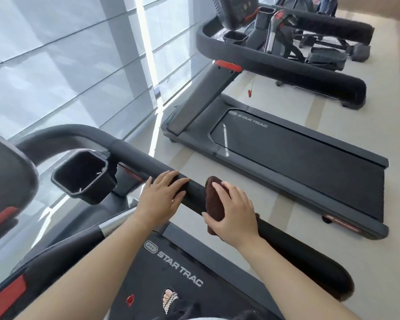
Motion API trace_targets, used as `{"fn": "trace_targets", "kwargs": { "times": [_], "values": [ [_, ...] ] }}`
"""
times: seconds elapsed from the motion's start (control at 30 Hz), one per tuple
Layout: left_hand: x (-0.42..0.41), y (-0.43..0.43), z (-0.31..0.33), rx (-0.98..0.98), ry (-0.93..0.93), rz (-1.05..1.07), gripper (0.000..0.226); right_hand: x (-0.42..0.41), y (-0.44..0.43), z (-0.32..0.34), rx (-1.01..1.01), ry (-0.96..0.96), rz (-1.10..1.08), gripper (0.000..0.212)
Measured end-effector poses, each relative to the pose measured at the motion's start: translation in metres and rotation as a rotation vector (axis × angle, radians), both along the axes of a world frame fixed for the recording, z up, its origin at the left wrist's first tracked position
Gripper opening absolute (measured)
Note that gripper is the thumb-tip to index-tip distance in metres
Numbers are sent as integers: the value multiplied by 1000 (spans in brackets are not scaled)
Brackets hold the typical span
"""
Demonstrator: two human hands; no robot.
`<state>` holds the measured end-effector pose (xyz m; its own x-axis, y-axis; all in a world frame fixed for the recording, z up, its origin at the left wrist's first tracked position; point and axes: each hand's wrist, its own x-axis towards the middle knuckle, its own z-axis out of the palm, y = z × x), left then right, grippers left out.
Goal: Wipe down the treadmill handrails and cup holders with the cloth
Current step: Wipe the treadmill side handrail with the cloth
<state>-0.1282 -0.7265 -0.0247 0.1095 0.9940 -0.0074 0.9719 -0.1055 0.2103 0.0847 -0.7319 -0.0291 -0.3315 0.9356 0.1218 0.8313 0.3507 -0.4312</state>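
Head view, one item: dark brown cloth [214,202], soft and light, likely bunching easily, draping over the padded right handrail [217,199]. Right hand [234,215] is pressing and clasping it around the rail; best grip looks to be palm over the folded bulk. Left hand [162,199] is resting flat on the rail, fingers spread, holding nothing. Cup holder [84,176] is sitting just beyond.

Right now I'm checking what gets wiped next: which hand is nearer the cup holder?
Left. The left hand rests on the handrail just beside the cup holder; the right hand, pressing the cloth, is farther along the rail.
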Motion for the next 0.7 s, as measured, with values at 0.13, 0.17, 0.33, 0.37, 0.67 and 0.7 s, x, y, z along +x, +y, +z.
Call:
{"fn": "trace_targets", "kwargs": {
  "times": [0.13,0.17,0.33,0.37,0.67,0.7],
  "values": [
    [-23,10,-2,-1,-26,-38,42,11,-14,-7,55,25,-38,67],
    [-26,10,-3,8,-37,-53,41,13,-19,-9,81,21,-51,67],
    [-32,8,-9,54,-77,-117,44,-10,-7,-8,99,22,-101,66],
    [-34,8,-10,48,-85,-125,45,-21,0,-5,89,15,-78,68],
    [-63,-20,-2,-117,-41,114,51,-72,40,-3,-51,-23,143,77],
    [-66,-25,-1,-151,-30,149,50,-65,39,-4,-55,-19,173,77]
  ]
}}
